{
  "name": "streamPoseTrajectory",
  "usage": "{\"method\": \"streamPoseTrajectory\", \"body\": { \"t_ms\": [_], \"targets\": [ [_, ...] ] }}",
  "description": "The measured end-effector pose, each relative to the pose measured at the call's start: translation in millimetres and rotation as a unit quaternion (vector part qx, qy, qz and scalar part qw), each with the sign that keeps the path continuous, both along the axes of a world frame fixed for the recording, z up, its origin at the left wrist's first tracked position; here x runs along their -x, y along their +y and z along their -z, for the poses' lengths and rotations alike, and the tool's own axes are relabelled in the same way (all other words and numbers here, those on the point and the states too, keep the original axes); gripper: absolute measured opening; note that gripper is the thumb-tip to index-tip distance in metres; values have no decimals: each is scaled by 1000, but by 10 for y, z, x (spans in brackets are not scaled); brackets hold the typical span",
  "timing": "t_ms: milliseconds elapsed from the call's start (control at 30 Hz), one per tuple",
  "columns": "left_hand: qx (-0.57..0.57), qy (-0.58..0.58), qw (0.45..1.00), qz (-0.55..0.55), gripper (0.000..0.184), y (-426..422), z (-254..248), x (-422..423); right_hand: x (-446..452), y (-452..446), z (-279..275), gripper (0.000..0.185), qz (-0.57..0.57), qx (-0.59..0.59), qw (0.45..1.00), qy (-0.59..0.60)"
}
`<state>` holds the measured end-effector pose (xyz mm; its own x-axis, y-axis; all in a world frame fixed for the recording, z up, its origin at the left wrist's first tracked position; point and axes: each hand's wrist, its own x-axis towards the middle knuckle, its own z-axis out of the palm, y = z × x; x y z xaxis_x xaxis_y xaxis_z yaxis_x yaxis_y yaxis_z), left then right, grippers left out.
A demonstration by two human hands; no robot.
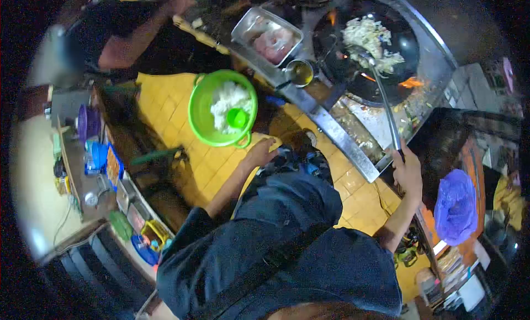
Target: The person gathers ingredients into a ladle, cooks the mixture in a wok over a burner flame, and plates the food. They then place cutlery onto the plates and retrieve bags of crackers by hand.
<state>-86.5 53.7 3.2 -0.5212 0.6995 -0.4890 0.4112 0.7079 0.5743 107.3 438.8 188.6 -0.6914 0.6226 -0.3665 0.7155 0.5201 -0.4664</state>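
Observation:
My right hand [407, 171] is wrapped round the handle of a long metal wok ladle [383, 94]. The ladle's head is partly buried in a pale, shredded food mixture [371, 41]. That food lies in a large dark wok [406, 44], with orange flames showing at its edges. My left hand [261, 153] rests by my knee, fingers loosely stretched and apparently holding nothing. Just beyond it stands a bright green basin [200, 113], its near handle close to my fingers. White rice [232, 99] and a small green cup [237, 118] are inside the basin.
A metal tray [248, 28] with pinkish contents and a metal cup of yellowish liquid [301, 73] sit beside the wok. A purple plastic bag [456, 207] lines a container at right. Another person's arm [130, 44] reaches in at upper left. Yellow tiles [165, 107] cover the floor.

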Motion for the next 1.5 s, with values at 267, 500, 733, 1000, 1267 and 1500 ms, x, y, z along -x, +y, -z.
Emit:
{"method": "streamPoseTrajectory", "body": {
  "t_ms": [267,500,733,1000,1267,1500],
  "targets": [
    [-131,-96,986,45,43,856,-229,249,881,-385,616,42,70,-48,996,21],
    [-230,36,972,-34,55,1677,-245,462,588,22,-246,38,71,-26,997,-24],
    [-149,-595,777,-141,26,2703,20,785,834,-361,-14,39,37,-12,998,57],
    [-98,-746,639,-160,11,2425,-1527,528,378,-467,-538,41,-25,-9,1000,11],
    [-66,-620,765,-160,19,1854,-1860,169,417,-733,-324,41,80,1,997,-2],
    [-205,-502,836,-82,25,2281,-1143,679,349,-779,74,39,70,-114,991,-28]
  ]
}}
